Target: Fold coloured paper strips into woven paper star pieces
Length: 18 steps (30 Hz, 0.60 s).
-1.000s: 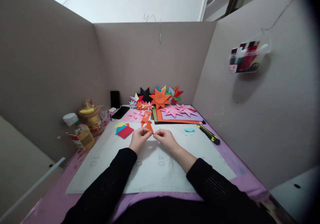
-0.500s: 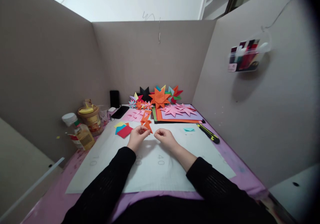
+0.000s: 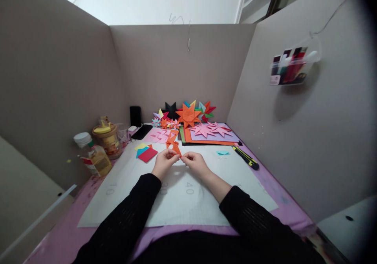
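Grey partition walls enclose a small worktop [image 3: 73, 236] with a purple cover, and a white cutting mat [image 3: 188, 201] lies across its middle. Both arms wear black sleeves and meet over the mat.

The left hand [image 3: 163, 164] pinches the lower tip of a folded orange paper piece [image 3: 173, 144], thumb and fingertips closed on it. The piece stands up and away from that hand, with several pointed flaps. The right hand [image 3: 196, 163] sits just beside the left hand, its fingertips drawn together and meeting the left fingertips at the same tip of the orange paper; whether it truly grips the paper cannot be told.

Just to the left of the left hand lie small paper squares [image 3: 145, 153] in red, blue and yellow. Farther left stand a bottle of yellow liquid [image 3: 96, 155] with a white cap and a jar [image 3: 106, 137]. Beyond both hands, against the back wall, a cluster of finished paper stars [image 3: 188, 115] rests on stacked coloured sheets [image 3: 212, 137]. To the right of the right hand lie a small turquoise paper scrap [image 3: 223, 153] and, farther right, a black and yellow utility knife [image 3: 246, 158]. A dark phone [image 3: 141, 132] lies beyond the left hand.
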Tool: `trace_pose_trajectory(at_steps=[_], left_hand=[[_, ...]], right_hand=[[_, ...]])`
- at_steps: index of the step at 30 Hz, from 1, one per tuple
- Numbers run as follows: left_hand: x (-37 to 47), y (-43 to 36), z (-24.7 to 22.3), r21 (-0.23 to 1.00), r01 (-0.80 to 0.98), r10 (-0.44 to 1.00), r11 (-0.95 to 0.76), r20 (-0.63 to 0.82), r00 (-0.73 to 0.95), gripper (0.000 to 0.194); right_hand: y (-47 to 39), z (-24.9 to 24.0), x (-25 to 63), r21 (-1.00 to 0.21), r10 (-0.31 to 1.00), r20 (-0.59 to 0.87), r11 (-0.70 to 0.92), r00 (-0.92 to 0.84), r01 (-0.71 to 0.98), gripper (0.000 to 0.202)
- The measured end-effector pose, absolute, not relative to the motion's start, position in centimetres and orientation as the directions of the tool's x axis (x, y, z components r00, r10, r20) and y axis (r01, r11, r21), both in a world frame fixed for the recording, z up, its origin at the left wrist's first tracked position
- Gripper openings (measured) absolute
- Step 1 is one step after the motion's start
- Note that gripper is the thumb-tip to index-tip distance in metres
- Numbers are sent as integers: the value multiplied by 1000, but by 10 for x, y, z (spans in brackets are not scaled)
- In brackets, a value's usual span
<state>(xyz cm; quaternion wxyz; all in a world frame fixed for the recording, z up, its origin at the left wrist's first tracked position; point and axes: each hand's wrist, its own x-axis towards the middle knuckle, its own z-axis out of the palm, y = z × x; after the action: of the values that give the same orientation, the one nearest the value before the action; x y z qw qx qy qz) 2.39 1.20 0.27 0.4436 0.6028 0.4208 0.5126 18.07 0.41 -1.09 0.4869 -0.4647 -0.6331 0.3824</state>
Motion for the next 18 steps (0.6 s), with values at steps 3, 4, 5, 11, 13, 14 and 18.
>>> trace_pose_trajectory(at_steps=[3,4,5,11,13,14,18], left_hand=[[23,12,2,965,66,961,-255,245,129,27],[22,13,2,963,73,960,-260,249,132,28],[22,13,1,961,79,958,-263,251,136,28],[21,16,-2,966,68,960,-250,239,149,28],[21,17,-2,972,41,962,-229,220,160,29],[21,17,-2,976,26,964,-216,209,167,29],[20,18,-1,983,-14,964,-183,183,192,29]], right_hand=[[4,-10,181,-934,960,257,276,-111,226,24],[4,-10,181,-932,959,260,280,-116,230,24],[3,-10,181,-931,958,261,282,-119,233,24],[3,-10,181,-933,961,250,273,-120,236,22],[3,-10,182,-932,959,254,278,-128,234,21],[3,-11,182,-930,957,256,282,-133,235,21],[5,-13,182,-927,955,253,285,-154,242,20]])
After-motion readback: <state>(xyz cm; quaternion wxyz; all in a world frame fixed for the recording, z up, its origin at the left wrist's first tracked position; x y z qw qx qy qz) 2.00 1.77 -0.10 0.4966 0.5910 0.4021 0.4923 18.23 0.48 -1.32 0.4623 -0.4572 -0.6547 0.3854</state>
